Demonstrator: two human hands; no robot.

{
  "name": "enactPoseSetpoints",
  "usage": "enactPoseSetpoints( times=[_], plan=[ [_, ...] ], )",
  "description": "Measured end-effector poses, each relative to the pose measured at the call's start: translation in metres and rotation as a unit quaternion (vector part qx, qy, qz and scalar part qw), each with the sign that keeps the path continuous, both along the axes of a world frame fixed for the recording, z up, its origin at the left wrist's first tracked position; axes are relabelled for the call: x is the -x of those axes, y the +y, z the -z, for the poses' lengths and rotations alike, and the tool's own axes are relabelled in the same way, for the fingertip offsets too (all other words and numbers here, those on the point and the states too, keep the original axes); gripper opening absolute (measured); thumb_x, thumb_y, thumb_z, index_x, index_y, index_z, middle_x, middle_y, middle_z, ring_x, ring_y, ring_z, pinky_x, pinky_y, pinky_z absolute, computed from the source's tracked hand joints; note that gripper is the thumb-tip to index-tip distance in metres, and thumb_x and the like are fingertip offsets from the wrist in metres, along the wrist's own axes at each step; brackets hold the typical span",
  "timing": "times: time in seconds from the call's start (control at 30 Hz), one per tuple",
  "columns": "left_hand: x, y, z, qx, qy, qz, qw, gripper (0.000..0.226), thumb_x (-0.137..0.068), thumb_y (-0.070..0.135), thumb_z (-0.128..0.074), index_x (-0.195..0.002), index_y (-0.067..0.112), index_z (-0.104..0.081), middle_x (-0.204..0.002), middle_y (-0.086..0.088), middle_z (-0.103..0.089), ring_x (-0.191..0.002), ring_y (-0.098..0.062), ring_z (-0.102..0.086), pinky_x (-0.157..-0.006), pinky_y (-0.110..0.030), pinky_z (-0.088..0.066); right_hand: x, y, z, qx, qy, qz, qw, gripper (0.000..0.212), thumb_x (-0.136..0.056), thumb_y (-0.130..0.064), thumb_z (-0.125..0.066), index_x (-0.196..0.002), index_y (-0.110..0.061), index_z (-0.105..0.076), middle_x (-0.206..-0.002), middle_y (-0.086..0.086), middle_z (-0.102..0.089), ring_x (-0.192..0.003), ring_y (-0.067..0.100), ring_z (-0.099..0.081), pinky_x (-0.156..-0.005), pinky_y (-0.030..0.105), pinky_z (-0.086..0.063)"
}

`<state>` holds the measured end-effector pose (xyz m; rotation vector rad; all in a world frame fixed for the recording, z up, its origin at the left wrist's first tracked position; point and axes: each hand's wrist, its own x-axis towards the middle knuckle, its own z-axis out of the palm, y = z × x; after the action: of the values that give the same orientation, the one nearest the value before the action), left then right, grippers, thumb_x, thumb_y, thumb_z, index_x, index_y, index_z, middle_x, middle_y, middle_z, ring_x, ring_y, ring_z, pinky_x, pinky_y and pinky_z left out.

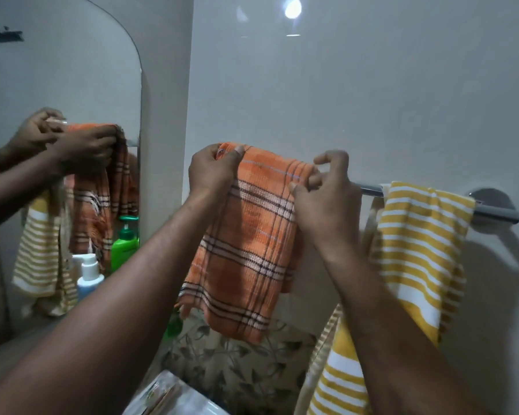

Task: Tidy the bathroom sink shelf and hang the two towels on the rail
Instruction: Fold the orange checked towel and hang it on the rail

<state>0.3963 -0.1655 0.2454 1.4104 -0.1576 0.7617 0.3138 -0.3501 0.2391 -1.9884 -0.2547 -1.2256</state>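
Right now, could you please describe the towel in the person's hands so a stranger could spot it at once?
Find the chrome rail right of the mirror. The orange towel drapes over its left part, gripped by the left hand and right hand. Unlike the yellow-striped towel beside it, it is plaid.

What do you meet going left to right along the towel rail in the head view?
left hand → orange checked towel → right hand → rail → yellow striped towel → wall mount
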Motion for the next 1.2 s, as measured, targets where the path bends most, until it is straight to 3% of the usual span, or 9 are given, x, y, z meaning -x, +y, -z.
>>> enactPoseSetpoints(
  times=[0.13,0.3,0.43,0.57,0.73,0.87,0.97,1.1,1.2],
  plan=[
    [-0.007,0.003,-0.023,-0.075,0.047,-0.103,0.991,0.032,-0.079,0.045,-0.081,-0.104,0.025,-0.074,-0.103,0.009,-0.076,-0.104,-0.017,-0.073,-0.094,-0.032,-0.057,-0.007,-0.004,-0.046,0.091,0.071,0.057,0.992,0.038,-0.082,-0.019,-0.063,-0.119,-0.022,-0.069,-0.098,0.007,-0.076,-0.101,0.034,-0.069,-0.089,0.036,-0.056],
    [-0.006,0.01,-0.039,-0.265,0.104,-0.224,0.932,0.045,-0.089,0.051,-0.07,-0.124,0.024,-0.064,-0.126,-0.005,-0.07,-0.119,-0.031,-0.064,-0.086,-0.034,-0.046,-0.009,0.007,-0.073,0.211,0.164,0.152,0.952,0.031,-0.079,-0.023,-0.061,-0.105,-0.018,-0.078,-0.109,0.012,-0.072,-0.097,0.038,-0.067,-0.077,0.032,-0.049],
    [-0.002,0.011,-0.027,-0.232,0.064,-0.167,0.956,0.054,-0.089,0.064,-0.07,-0.125,0.024,-0.064,-0.117,0.001,-0.069,-0.11,-0.02,-0.063,-0.087,-0.032,-0.046,-0.016,0.0,-0.069,0.238,0.163,0.179,0.941,0.029,-0.085,-0.036,-0.063,-0.103,-0.018,-0.078,-0.104,0.011,-0.072,-0.086,0.036,-0.059,-0.073,0.032,-0.044],
    [0.007,0.022,0.001,-0.108,0.011,0.006,0.994,0.058,-0.084,0.042,-0.086,-0.132,0.025,-0.058,-0.108,0.012,-0.065,-0.096,-0.005,-0.066,-0.076,-0.025,-0.054,-0.02,-0.001,-0.056,0.294,0.116,0.189,0.93,0.063,-0.085,-0.073,-0.065,-0.115,-0.017,-0.07,-0.119,0.009,-0.066,-0.116,0.035,-0.059,-0.085,0.041,-0.048],
    [0.002,0.033,0.007,-0.173,-0.048,0.013,0.984,0.033,-0.086,0.017,-0.085,-0.116,0.021,-0.071,-0.103,0.01,-0.074,-0.087,0.003,-0.071,-0.076,-0.019,-0.056,-0.024,0.002,-0.057,0.303,0.144,0.097,0.937,0.063,-0.082,-0.061,-0.078,-0.124,-0.02,-0.055,-0.118,0.008,-0.07,-0.11,0.032,-0.065,-0.089,0.042,-0.051],
    [0.0,0.033,-0.006,-0.333,-0.029,-0.152,0.93,0.026,-0.098,0.028,-0.07,-0.123,0.032,-0.077,-0.119,0.0,-0.058,-0.113,-0.015,-0.058,-0.097,-0.023,-0.044,-0.026,0.004,-0.056,0.345,0.149,0.1,0.921,0.054,-0.086,-0.064,-0.072,-0.128,-0.031,-0.063,-0.119,0.006,-0.071,-0.11,0.031,-0.066,-0.078,0.036,-0.045],
    [0.008,0.025,-0.013,-0.434,-0.102,-0.292,0.847,0.03,-0.101,0.045,-0.054,-0.118,0.036,-0.076,-0.131,-0.002,-0.057,-0.12,-0.027,-0.054,-0.099,-0.042,-0.045,-0.029,0.004,-0.056,0.354,0.153,0.115,0.916,0.05,-0.086,-0.068,-0.068,-0.116,-0.028,-0.068,-0.11,0.004,-0.07,-0.103,0.03,-0.065,-0.073,0.035,-0.041],
    [0.002,-0.001,-0.027,-0.552,-0.081,-0.179,0.81,0.059,-0.103,0.059,-0.025,-0.101,0.024,-0.072,-0.104,-0.004,-0.074,-0.103,-0.031,-0.065,-0.089,-0.043,-0.041,-0.036,0.005,-0.054,0.37,0.154,0.137,0.906,0.049,-0.086,-0.069,-0.064,-0.109,-0.026,-0.064,-0.111,0.007,-0.069,-0.105,0.034,-0.065,-0.074,0.036,-0.041],
    [-0.007,-0.004,-0.018,-0.549,-0.072,-0.183,0.812,0.063,-0.104,0.06,-0.019,-0.096,0.021,-0.069,-0.096,-0.004,-0.069,-0.101,-0.031,-0.06,-0.092,-0.045,-0.037,-0.033,0.002,-0.049,0.406,0.145,0.163,0.887,0.061,-0.083,-0.073,-0.067,-0.121,-0.026,-0.059,-0.114,0.006,-0.07,-0.108,0.034,-0.066,-0.074,0.036,-0.039]
  ],
)
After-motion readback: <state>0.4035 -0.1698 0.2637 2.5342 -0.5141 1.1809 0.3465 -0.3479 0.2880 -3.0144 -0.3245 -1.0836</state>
